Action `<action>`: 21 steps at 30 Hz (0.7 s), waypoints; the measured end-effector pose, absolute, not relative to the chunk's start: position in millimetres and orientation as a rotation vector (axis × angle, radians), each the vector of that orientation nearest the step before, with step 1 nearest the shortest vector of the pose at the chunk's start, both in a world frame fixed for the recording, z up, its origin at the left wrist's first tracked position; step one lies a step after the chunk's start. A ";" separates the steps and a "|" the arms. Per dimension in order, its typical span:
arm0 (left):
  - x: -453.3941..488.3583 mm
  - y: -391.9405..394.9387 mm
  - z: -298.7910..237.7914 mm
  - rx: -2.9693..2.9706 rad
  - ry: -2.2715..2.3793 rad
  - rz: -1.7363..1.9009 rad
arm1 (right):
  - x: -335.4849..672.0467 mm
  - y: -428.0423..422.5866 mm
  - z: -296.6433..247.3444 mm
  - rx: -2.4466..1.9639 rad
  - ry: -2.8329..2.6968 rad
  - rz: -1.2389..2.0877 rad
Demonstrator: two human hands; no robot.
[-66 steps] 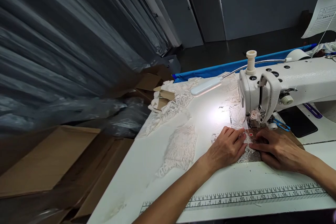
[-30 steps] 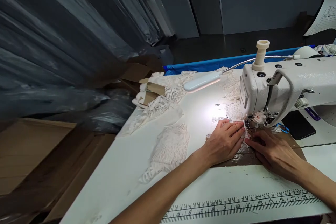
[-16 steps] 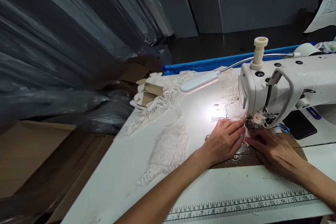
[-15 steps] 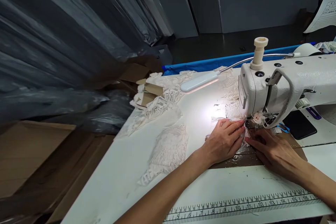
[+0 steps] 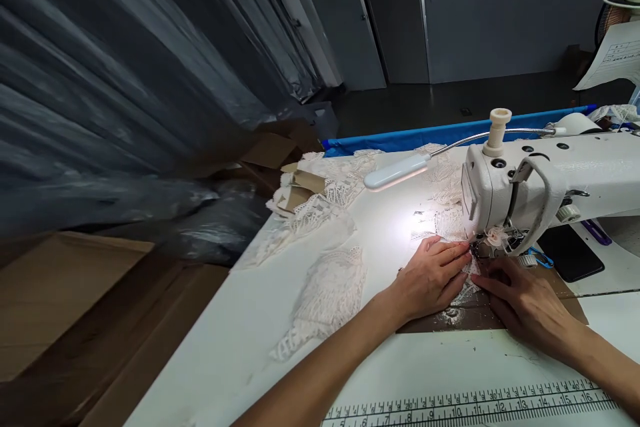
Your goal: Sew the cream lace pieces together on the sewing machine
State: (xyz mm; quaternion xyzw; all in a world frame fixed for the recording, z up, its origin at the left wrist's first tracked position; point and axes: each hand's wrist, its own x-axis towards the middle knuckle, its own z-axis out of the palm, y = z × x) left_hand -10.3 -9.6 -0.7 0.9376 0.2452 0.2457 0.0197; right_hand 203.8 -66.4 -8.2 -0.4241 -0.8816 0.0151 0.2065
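Observation:
My left hand lies flat with fingers stretched out, pressing a small piece of white lace onto the table just left of the needle of the white sewing machine. My right hand rests flat beside it, fingers extended toward the presser foot, on the same lace and a brown patch of the table. The fingertips of both hands nearly meet under the machine head.
More lace pieces lie spread over the white table, with small cardboard pieces at its far corner. A gooseneck lamp shines on the work. A printed ruler runs along the near edge. Cardboard boxes and dark plastic sheeting stand left.
Both hands have slid forward a little with the lace toward the needle. The view has shifted slightly; otherwise the hands keep the same flat hold.

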 end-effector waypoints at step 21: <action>-7.7 -13.5 -5.0 3.062 0.709 0.918 | 212.2 -63.4 -6.4 -1.199 -2.439 0.250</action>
